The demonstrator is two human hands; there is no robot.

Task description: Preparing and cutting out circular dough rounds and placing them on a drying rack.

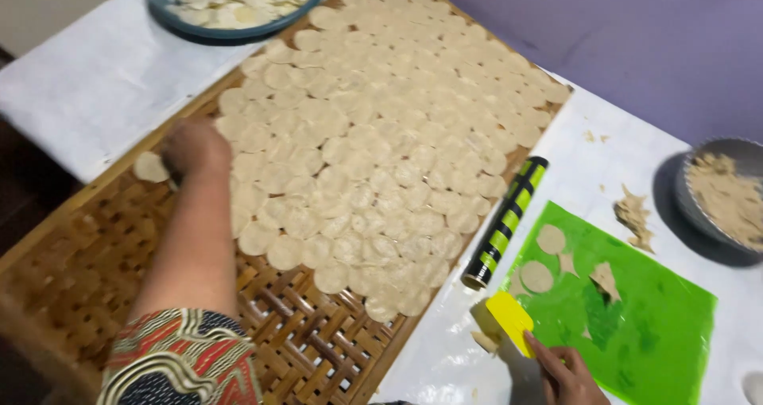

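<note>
My left hand reaches out over a woven bamboo tray and holds a small round dough disc at the left edge of several overlapping pale discs that cover most of the tray. My right hand is at the bottom of the view, gripping a yellow scraper at the near edge of a green plastic sheet. Two cut dough rounds and some scraps lie on that sheet.
A black and green rolling pin lies between tray and sheet. A grey bowl of dough stands at the right, with dough scraps beside it. A blue-rimmed plate of discs sits at the far end. The table is covered in white.
</note>
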